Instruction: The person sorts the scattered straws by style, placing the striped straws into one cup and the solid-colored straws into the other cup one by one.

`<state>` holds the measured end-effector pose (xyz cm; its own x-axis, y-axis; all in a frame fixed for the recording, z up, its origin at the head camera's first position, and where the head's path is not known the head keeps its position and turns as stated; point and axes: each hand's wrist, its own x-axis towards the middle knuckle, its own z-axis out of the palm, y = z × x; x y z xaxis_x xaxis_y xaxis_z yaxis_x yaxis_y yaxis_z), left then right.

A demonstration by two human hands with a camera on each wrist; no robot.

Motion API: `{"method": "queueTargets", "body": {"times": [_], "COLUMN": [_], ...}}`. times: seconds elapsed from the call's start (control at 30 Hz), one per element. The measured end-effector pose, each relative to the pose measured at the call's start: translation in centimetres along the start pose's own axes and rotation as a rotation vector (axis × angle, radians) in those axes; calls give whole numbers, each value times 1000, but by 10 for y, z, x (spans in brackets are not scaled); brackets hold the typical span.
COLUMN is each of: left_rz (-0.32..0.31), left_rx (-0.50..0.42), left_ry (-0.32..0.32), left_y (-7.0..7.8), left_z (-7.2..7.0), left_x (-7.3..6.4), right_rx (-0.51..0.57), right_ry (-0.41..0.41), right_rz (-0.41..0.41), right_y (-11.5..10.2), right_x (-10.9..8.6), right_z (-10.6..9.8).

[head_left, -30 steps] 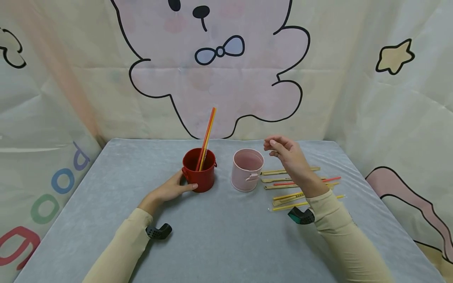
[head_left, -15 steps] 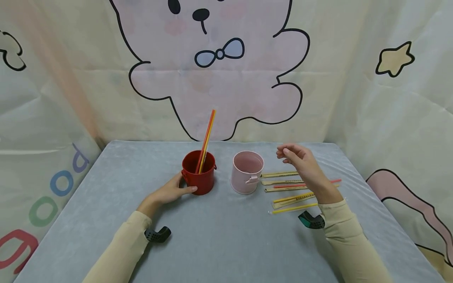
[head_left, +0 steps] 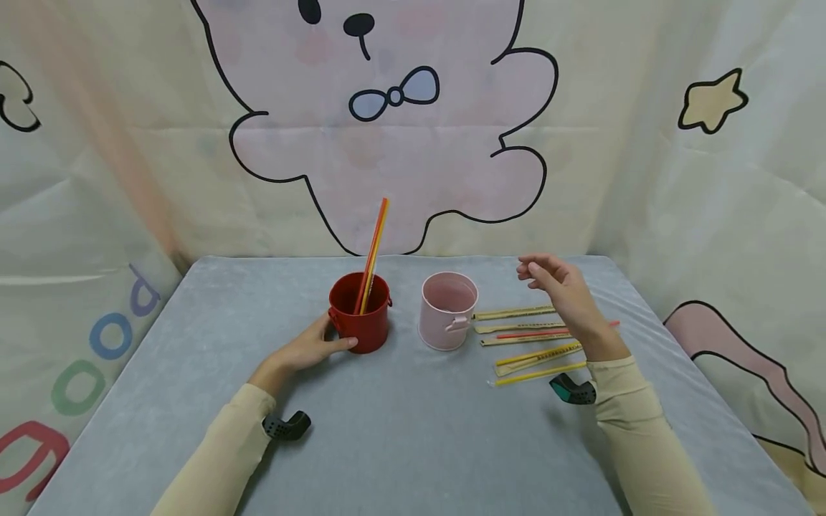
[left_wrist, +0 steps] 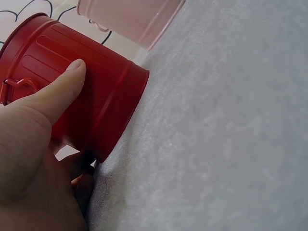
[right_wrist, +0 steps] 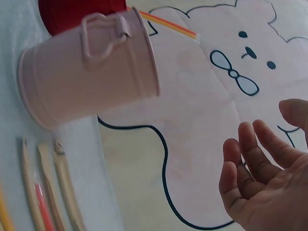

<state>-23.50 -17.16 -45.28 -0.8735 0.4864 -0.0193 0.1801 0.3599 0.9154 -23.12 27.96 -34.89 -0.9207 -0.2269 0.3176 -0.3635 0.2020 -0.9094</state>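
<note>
In the head view a small red metal bucket (head_left: pixel 371 333) stands upright, with an orange and a yellow straw (head_left: pixel 378 236) leaning in it. My left hand (head_left: pixel 305 351) holds its side. The left wrist view has the thumb (left_wrist: pixel 67 89) on the bucket's wall, the other fingers partly hidden behind it. To its right is a pale pink bucket (head_left: pixel 442 328). My right hand (head_left: pixel 569 297) hovers over the right of the table, holding nothing, its fingers loosely bent. Below it lie several thin sticks in beige wrappers (head_left: pixel 513 313), a red straw (head_left: pixel 532 335) and yellow straws (head_left: pixel 540 374).
A grey-blue cloth covers the table (head_left: pixel 413 430). Behind it hangs a curtain (head_left: pixel 581 179) printed with a bear. A black wrist camera (head_left: pixel 287 426) sits on the left sleeve, another camera (head_left: pixel 572 389) on the right.
My right hand has drawn away from the pink bucket, moving right above the sticks, with its fingers still loosely bent. The left hand stays on the red bucket.
</note>
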Motion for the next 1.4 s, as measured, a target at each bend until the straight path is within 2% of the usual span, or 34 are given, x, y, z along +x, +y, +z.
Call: {"method": "queueTargets", "body": {"times": [0.17, 0.3, 0.5, 0.7, 1.0, 1.13, 1.4], "left_rz": [-12, -30, -24, -18, -24, -24, -8], "left_rx": [-6, -10, -5, -7, -9, -8, 7], "left_ry": [4, 3, 1, 2, -6, -8, -8], "left_y": [-2, -3, -2, 0, -1, -1, 0], "left_z": [-1, -1, -2, -3, -2, -2, -2], "left_x": [-1, -1, -2, -4, -3, -3, -1], "right_rx": [-64, -160, -242, -266, -313, -326, -355], "right_ry": [-42, -125, -263, -339, -455, -475, -423], "right_rz": [-2, 26, 120, 229, 228, 216, 271], "right_y": [3, 9, 19, 28, 44, 51, 61], "right_x": [1, 1, 1, 0, -4, -5, -8], "right_z": [-17, -28, -41, -49, -57, -60, -69]}}
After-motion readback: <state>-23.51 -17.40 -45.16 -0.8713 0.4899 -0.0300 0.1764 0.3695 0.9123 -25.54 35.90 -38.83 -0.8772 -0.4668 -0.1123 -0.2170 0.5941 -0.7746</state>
